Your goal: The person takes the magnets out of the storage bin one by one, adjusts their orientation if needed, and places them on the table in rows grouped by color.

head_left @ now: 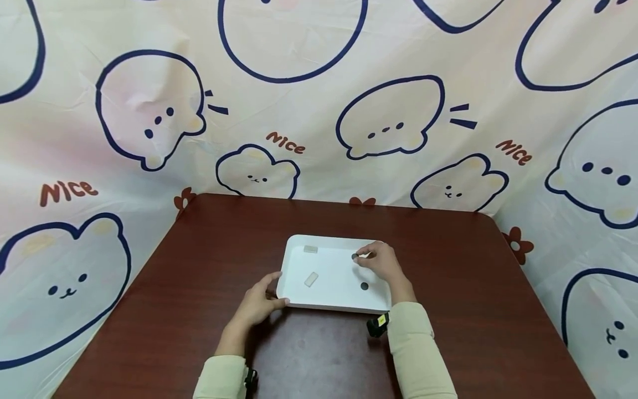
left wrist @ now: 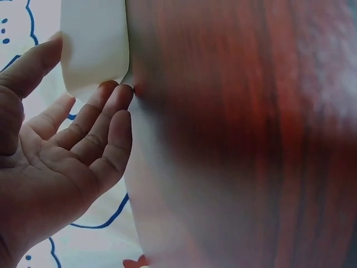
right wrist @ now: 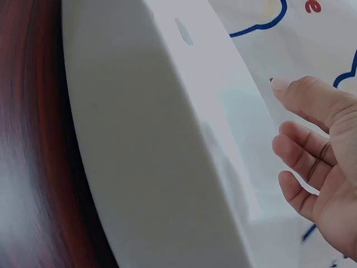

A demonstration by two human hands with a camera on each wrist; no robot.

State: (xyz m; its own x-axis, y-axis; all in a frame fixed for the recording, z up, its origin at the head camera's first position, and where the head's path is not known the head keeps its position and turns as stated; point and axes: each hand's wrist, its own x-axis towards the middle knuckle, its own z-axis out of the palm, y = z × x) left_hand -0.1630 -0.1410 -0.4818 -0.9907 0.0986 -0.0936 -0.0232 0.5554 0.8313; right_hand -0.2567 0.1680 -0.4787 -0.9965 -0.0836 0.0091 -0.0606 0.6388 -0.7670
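A shallow white tray (head_left: 331, 296) lies on the table. My left hand (head_left: 259, 302) holds its near left corner, thumb on the front side and fingertips at the left side; in the left wrist view that hand (left wrist: 72, 131) spans the corner. Over the tray's far right part, my right hand (head_left: 381, 261) pinches a small dark round disc (head_left: 355, 256) between thumb and fingertips. A second dark disc (head_left: 364, 286) lies on the tray nearer the front. On the left half lie two small pale rectangular pieces, one at the back (head_left: 310, 249) and one tilted (head_left: 311, 279).
The dark brown wooden table (head_left: 239, 238) extends around the tray on all sides. A pale curtain (head_left: 319, 111) with bear drawings hangs behind the table and along its sides. A small black camera (head_left: 377, 325) is strapped at the right wrist.
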